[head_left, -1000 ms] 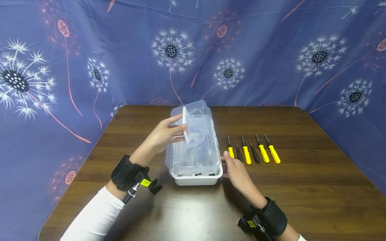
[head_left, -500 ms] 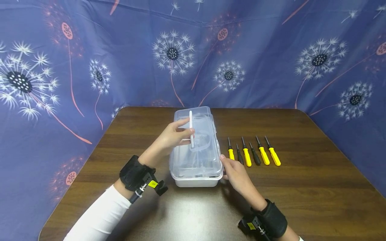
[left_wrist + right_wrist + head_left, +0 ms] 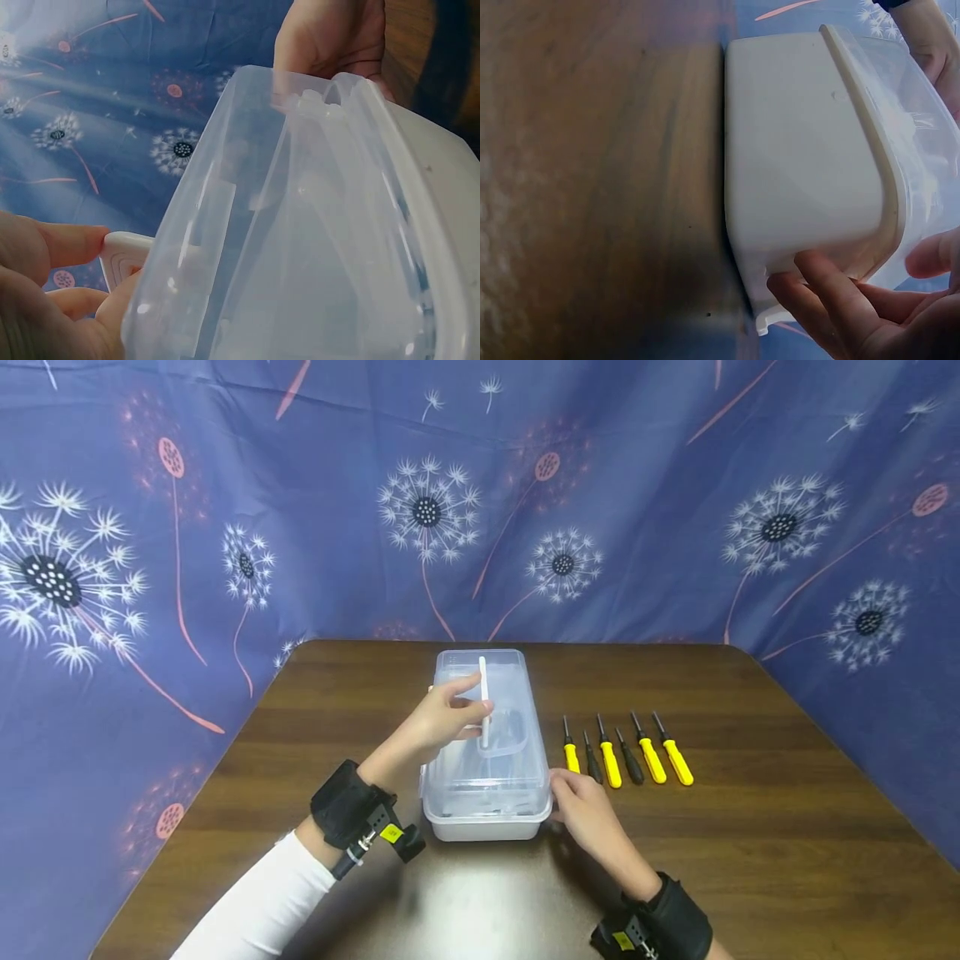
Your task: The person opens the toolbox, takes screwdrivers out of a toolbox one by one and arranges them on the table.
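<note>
A storage box with a white base (image 3: 486,832) and a clear plastic lid (image 3: 491,785) stands mid-table. The lid lies lined up over the base. My left hand (image 3: 444,717) holds the white handle (image 3: 483,681) on top of the lid, thumb and fingers on either side of it. At the box's right side is my right hand (image 3: 585,810). In the right wrist view its fingers (image 3: 832,289) touch the base's side wall and the thumb is by the lid's edge. A white latch (image 3: 769,321) sticks out below these fingers. The contents look blurred through the lid.
Right of the box, several screwdrivers lie in a row, some with yellow handles (image 3: 611,766) and some with black ones (image 3: 632,764). The brown wooden table (image 3: 787,827) ends at a blue dandelion-print cloth (image 3: 645,527).
The lid, which sat tilted and off to the left, has come down and right, lining up over the base. My left hand moved with its handle. My right hand stayed at the box's right side.
</note>
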